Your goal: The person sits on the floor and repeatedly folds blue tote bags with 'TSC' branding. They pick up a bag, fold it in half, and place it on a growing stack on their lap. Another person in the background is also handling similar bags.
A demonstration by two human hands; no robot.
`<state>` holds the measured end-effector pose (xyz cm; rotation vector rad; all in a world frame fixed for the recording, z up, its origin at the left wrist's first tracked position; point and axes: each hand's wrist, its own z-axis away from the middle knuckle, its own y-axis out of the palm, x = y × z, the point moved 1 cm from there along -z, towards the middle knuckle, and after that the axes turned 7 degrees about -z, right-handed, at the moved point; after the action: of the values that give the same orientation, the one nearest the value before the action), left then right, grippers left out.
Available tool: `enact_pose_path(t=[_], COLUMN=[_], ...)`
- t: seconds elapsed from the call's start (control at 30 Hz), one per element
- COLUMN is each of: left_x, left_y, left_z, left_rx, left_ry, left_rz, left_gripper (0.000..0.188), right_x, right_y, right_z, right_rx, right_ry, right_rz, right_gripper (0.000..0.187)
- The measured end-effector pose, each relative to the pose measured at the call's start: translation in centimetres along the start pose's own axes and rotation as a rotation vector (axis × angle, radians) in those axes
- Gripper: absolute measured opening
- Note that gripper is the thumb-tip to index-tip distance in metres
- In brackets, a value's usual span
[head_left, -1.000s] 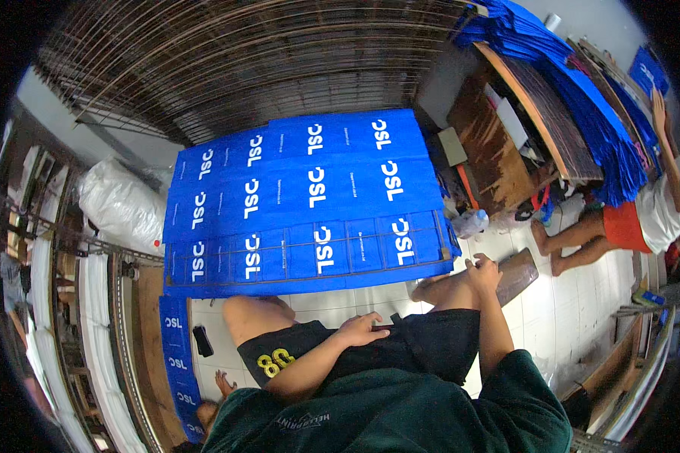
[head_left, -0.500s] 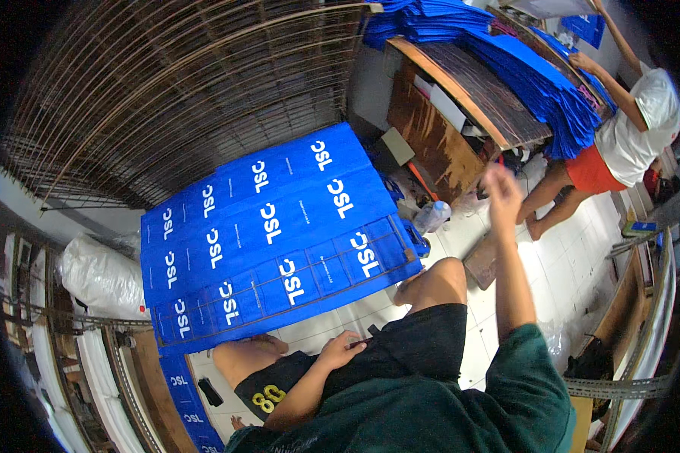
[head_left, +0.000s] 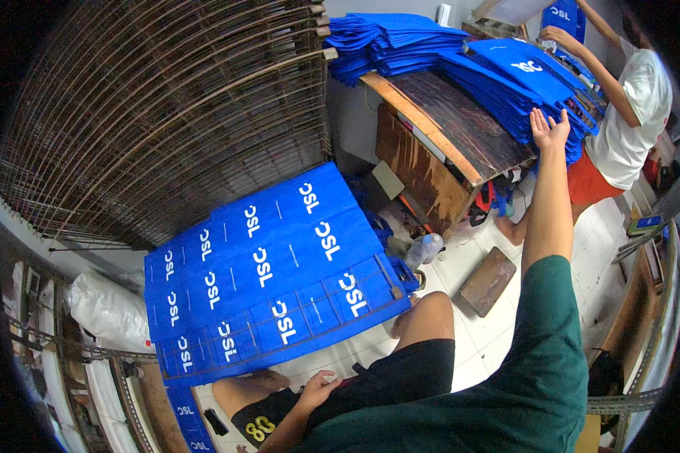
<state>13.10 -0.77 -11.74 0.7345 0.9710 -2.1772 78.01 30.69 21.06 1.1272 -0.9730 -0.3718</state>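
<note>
My right hand point(head_left: 549, 128) is stretched far forward, palm up and fingers spread, with nothing in it. It is at the near edge of a stack of blue fabric sheets point(head_left: 485, 97) on a worn wooden table point(head_left: 468, 124); whether it touches them I cannot tell. On my lap, over black shorts point(head_left: 385, 377), lies my left hand point(head_left: 319, 390) with its fingers curled together; what they hold, if anything, I cannot make out. Before me, blue printed sheets with white lettering point(head_left: 279, 226) lie spread flat, with a thin metal frame point(head_left: 397, 291) over their near edge.
A large wire rack point(head_left: 174, 113) rises at the far left. At the right a person in a white shirt point(head_left: 642, 98) handles blue sheets. A brown block point(head_left: 487, 281) and a plastic bottle point(head_left: 425, 249) are on the tiled floor. A plastic-wrapped bundle point(head_left: 109, 309) lies at left.
My right hand has moved forward and to the right, from above the floor to the blue stack, its fingers now spread. The view has shifted; my left hand stays on my lap.
</note>
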Motion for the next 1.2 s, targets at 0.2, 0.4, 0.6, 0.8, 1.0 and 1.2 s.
enact_pose_path(t=[0.2, 0.4, 0.6, 0.8, 1.0, 1.2], left_x=[0.5, 1.3, -0.7, 0.4, -2.6, -3.9], left_y=[0.3, 0.0, -0.5, 0.1, -0.7, -0.3], left_z=[0.6, -0.7, 0.2, -0.5, -0.8, -1.2], left_rx=[-0.036, 0.049, -0.026, -0.073, -0.043, 0.027], left_ry=[-0.103, -0.157, -0.061, 0.057, 0.018, 0.081], left_rz=[-0.01, -0.044, -0.123, -0.123, -0.056, -0.004], left_gripper=[0.042, 0.045, 0.044, 0.04, 0.036, 0.041], right_x=[-0.2, 2.2, 1.8, 2.7, 3.2, 4.2], right_y=[1.0, 2.7, 2.6, 3.0, 3.4, 2.8], right_z=[-0.9, -5.3, -4.9, -3.6, -2.7, -6.2], right_rx=[-0.187, 0.085, 0.17, 0.386, 0.342, 0.359], right_ry=[-1.083, -0.931, -0.609, -0.71, -0.812, -0.715], right_rz=[1.538, 2.124, 2.194, 2.322, 2.41, 2.16], right_gripper=[0.037, 0.048, 0.044, 0.04, 0.033, 0.028])
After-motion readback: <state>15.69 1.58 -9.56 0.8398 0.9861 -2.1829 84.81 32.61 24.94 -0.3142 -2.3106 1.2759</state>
